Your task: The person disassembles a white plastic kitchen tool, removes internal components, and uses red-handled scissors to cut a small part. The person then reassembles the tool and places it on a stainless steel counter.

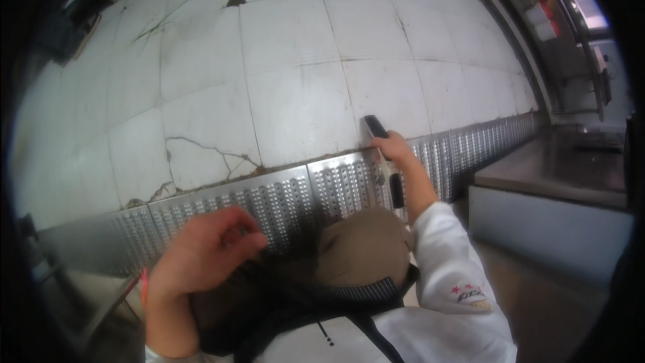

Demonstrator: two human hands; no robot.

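My right hand point(395, 147) is closed around a long tool with black ends and a pale middle point(395, 189), whose exact kind I cannot tell; it is held over the edge of the perforated metal drain cover point(289, 194). My left hand point(211, 249) is raised at the lower left, fingers curled with a gap between thumb and fingertips, and nothing shows in it. A red-orange band circles the left wrist. Below and between the hands are a brown-clad knee point(365, 247) and a dark striped apron edge point(365, 290).
White floor tiles point(292, 101), some cracked or chipped, spread beyond the drain strip. At right stands a low steel-topped counter point(544, 166). Green strands point(158, 25) lie on the tiles at upper left. Metal legs point(113, 302) rise at lower left, and racks stand at upper right.
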